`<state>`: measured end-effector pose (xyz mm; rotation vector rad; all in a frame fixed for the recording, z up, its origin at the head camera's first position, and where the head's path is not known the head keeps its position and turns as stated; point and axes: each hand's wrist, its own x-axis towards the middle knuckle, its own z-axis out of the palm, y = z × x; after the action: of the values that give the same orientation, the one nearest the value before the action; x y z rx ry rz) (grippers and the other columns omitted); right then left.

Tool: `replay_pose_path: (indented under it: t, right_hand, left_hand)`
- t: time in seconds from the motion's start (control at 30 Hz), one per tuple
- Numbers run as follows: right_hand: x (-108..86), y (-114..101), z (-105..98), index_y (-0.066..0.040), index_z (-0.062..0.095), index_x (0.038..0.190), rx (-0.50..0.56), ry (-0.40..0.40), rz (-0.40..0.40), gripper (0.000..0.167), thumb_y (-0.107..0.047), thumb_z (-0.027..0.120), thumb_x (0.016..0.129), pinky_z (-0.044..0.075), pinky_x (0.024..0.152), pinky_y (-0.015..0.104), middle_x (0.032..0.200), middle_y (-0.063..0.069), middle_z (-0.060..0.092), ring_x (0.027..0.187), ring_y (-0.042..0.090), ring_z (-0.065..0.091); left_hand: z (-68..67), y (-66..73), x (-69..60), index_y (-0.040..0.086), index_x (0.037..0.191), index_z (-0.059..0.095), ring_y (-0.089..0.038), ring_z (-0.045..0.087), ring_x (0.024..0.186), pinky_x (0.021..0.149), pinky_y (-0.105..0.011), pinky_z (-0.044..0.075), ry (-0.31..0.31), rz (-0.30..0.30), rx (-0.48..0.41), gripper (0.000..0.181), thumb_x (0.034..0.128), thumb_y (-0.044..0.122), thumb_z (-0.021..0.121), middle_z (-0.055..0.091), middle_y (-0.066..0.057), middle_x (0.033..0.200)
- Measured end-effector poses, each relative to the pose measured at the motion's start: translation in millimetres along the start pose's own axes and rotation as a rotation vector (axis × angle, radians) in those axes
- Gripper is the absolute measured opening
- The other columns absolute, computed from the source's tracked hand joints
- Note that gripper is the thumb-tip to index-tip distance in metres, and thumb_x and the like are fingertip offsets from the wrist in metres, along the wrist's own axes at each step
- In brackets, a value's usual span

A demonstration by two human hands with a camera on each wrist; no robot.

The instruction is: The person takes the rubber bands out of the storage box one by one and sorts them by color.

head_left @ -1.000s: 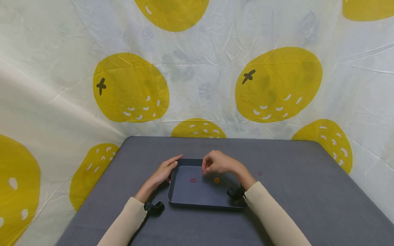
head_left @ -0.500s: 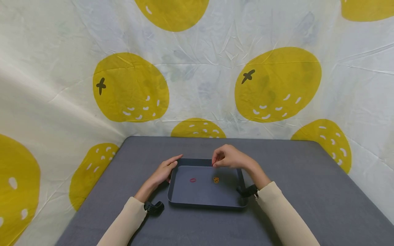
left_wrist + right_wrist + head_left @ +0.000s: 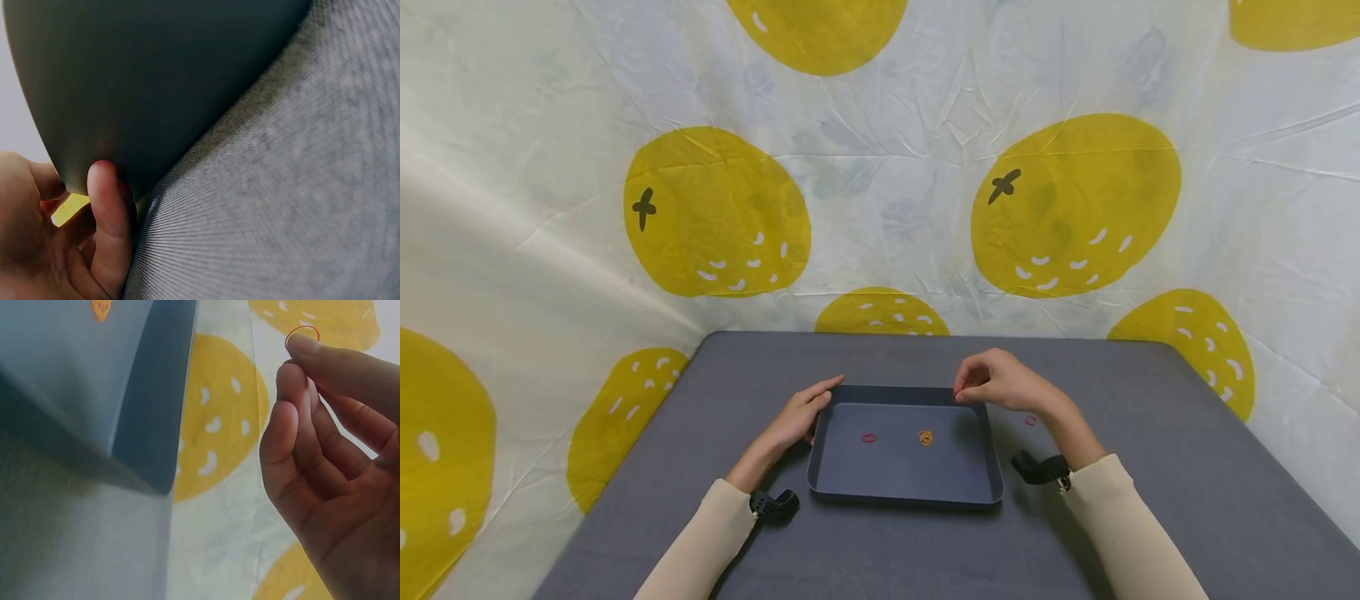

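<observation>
While clasping smooth rectangular tray (image 3: 898, 468) at ten o'clock with left hand (image 3: 795, 415), pinching thin red rubber band (image 3: 304, 326) in right hand (image 3: 1006, 382)

Wht wrinkled cloth (image 3: 887, 208) w/ big yel. fruit prints (image 3: 718, 212) hangs behind & beside gry tbl (image 3: 887, 550).

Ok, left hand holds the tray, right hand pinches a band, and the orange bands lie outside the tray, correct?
Not quite: the orange bands lie inside the tray, as the head view shows. The left hand holds it, and the right hand pinches a band.
</observation>
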<state>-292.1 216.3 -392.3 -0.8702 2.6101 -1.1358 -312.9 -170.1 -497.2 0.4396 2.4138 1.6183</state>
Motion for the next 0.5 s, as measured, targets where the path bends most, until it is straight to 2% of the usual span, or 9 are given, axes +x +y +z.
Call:
replay_pose_path:
  t: [0.07,0.27,0.37,0.5]
  right_hand:
    - [-5.0,2.6,-2.7,-0.012,0.076,0.092,-0.003,0.012,0.016,0.004,-0.015,0.078,0.092,0.056,0.074,0.03,0.09,0.011,0.076,0.084,0.035,0.07]
    - [-20.2,9.9,-10.6,-0.008,0.076,0.093,-0.003,0.042,0.047,0.007,-0.015,0.078,0.093,0.055,0.07,0.029,0.09,0.01,0.076,0.078,0.015,0.068]
    - [-27.5,14.0,-13.6,-0.005,0.075,0.094,0.018,0.049,0.067,0.009,-0.014,0.077,0.094,0.054,0.058,0.031,0.089,0.01,0.076,0.077,0.013,0.068]
    - [-37.4,21.7,-17.6,-0.003,0.074,0.096,0.038,0.056,0.088,0.01,-0.013,0.075,0.095,0.053,0.05,0.033,0.088,0.006,0.075,0.077,0.012,0.067]
  left_hand:
    - [-0.2,-0.9,0.4,0.028,0.158,0.045,-0.018,0.053,0.053,0.048,-0.034,0.052,-0.005,0.001,-0.007,0.045,0.1133,0.031,0.041,0.044,-0.016,0.161]
    - [-0.4,-2.2,1.2,0.028,0.158,0.045,-0.018,0.052,0.052,0.047,-0.034,0.051,-0.009,-0.001,-0.018,0.045,0.113,0.032,0.042,0.044,-0.016,0.16]
    - [-0.3,-1.8,1.4,0.029,0.158,0.046,-0.019,0.052,0.053,0.047,-0.034,0.051,-0.003,-0.005,-0.016,0.045,0.1132,0.031,0.042,0.044,-0.015,0.16]
    - [0.1,-1.2,2.1,0.029,0.158,0.045,-0.02,0.054,0.055,0.047,-0.034,0.052,-0.002,-0.009,-0.002,0.045,0.1136,0.03,0.041,0.043,-0.014,0.162]
